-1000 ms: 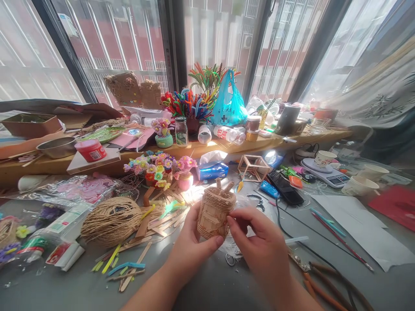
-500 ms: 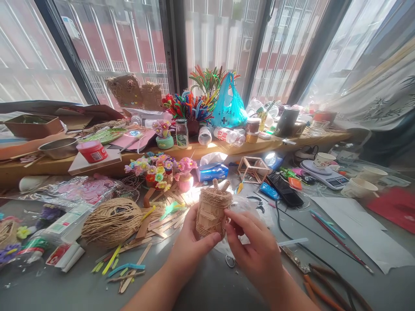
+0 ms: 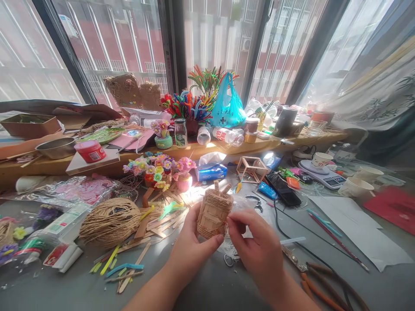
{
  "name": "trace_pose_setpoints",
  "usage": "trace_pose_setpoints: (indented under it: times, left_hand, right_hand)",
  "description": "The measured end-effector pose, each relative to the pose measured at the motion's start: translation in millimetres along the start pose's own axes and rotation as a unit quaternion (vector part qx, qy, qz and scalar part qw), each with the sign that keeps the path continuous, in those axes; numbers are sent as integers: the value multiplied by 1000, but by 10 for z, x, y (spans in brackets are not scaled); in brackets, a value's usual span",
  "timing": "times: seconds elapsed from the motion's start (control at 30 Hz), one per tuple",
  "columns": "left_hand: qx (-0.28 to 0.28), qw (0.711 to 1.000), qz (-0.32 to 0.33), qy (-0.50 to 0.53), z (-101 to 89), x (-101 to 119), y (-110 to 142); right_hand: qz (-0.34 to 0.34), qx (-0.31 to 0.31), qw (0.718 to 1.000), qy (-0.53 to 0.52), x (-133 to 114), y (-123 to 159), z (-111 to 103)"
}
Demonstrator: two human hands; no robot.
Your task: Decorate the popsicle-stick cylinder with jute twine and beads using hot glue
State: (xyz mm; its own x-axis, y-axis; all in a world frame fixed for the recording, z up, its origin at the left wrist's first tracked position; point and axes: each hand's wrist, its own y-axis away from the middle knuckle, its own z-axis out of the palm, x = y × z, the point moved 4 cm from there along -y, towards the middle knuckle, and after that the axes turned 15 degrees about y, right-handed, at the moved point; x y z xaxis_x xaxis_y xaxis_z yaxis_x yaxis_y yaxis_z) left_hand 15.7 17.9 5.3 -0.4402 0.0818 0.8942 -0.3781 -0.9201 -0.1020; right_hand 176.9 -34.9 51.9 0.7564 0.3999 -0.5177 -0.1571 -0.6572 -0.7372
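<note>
My left hand [image 3: 191,242] is wrapped round a small brown craft pot [image 3: 212,214], its thumb along the bottom front. Bands of twine circle the pot's top and base, flat wooden pieces show on its front, and short sticks poke out of the top. My right hand [image 3: 254,235] is closed in a pinch, thumb and forefinger together at the pot's right side; whatever lies between the fingertips is too small to make out. A ball of twine [image 3: 108,222] and loose wooden craft sticks [image 3: 136,268] lie left of my hands.
Pliers [image 3: 324,276] and a black cable [image 3: 292,242] lie at right, near white paper [image 3: 356,224]. Fuzzy-flower pots [image 3: 184,179], a tissue pack [image 3: 212,172] and a wooden frame [image 3: 252,169] stand behind. A phone [image 3: 283,190] and kitchen scale [image 3: 324,175] are farther right.
My right thumb and forefinger have drawn together into a tighter pinch beside the pot. The pot has tilted slightly in my left hand, which still holds it.
</note>
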Motion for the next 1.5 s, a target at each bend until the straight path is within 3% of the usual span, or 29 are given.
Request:
trace_pose_setpoints:
  times: [0.17,0.47,0.67,0.87,0.97,1.17,1.37,1.5]
  left_hand:
    - [0,1000,4,-11,-10,-14,7]
    - [28,998,-5,-53,-17,4,29]
    - [57,998,-18,-32,-16,26,31]
    - [60,998,-35,12,16,29,27]
    - [65,997,-38,22,34,39,28]
    - [82,993,-63,49,70,86,36]
    - [93,992,-67,55,59,88,42]
    - [133,989,-40,54,0,67,18]
  right_hand:
    - [-73,-5,996,51,7,-21,-3]
    - [-115,-13,990,83,22,-14,15]
    - [-145,-58,978,137,74,-23,34]
    - [-167,-54,975,139,95,-12,35]
    - [-149,-52,980,121,92,-16,39]
    - [-40,-19,999,31,80,-32,-16]
    - [-7,-11,1000,26,79,-33,-37]
    - [31,-3,999,40,98,-56,-103]
